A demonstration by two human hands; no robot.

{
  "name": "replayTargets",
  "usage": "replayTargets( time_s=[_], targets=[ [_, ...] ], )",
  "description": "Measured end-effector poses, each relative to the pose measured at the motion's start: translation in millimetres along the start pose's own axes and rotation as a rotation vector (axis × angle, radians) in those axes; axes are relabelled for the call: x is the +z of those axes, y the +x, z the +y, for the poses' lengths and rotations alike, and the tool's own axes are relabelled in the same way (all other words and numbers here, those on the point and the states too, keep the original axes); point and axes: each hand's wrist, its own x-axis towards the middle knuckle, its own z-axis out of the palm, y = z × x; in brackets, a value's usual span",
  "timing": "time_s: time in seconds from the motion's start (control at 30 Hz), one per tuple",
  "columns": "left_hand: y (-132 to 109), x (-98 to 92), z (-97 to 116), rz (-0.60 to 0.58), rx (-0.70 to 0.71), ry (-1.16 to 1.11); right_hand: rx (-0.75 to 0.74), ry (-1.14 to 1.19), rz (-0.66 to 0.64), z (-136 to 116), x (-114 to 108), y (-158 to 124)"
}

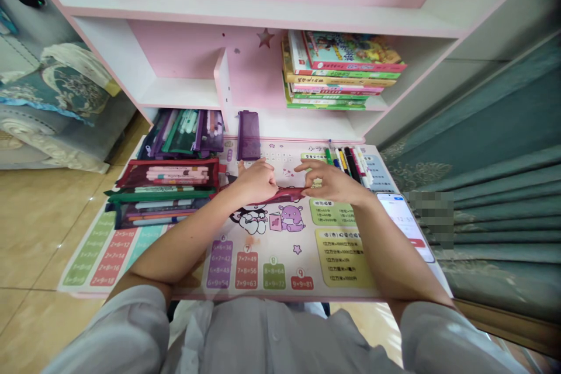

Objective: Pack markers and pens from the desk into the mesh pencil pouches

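Observation:
A dark red mesh pencil pouch (290,194) lies across the middle of the desk mat, just above the printed cartoon animals. My left hand (255,181) is closed over its left part, and the fingertips are partly hidden. At the pouch's right end, my right hand (326,180) pinches the edge, with its upper fingers bent and lifted off. Whether anything is inside the pouch cannot be made out. Beyond my left hand, a purple mesh pouch (249,135) leans at the back of the desk.
Several filled mesh pouches, including a red one (182,174), are piled on the left. Loose pens and markers (350,165) lie at the back right, with a phone (404,227) near the right edge. Stacked books (337,79) fill part of the shelf (263,17).

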Motion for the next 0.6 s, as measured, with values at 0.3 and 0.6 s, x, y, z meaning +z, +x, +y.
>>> replayTargets(
  time_s=[0.3, 0.6],
  targets=[
    [0.2, -2.2, -1.0, -0.006, -0.002, 0.007, -0.005, -0.008, -0.001, 0.8, 0.1, 0.1],
    [0.1, -1.0, -4.7, -0.008, -0.002, 0.010, 0.008, -0.012, -0.011, -1.5, -1.8, -0.2]
  ],
)
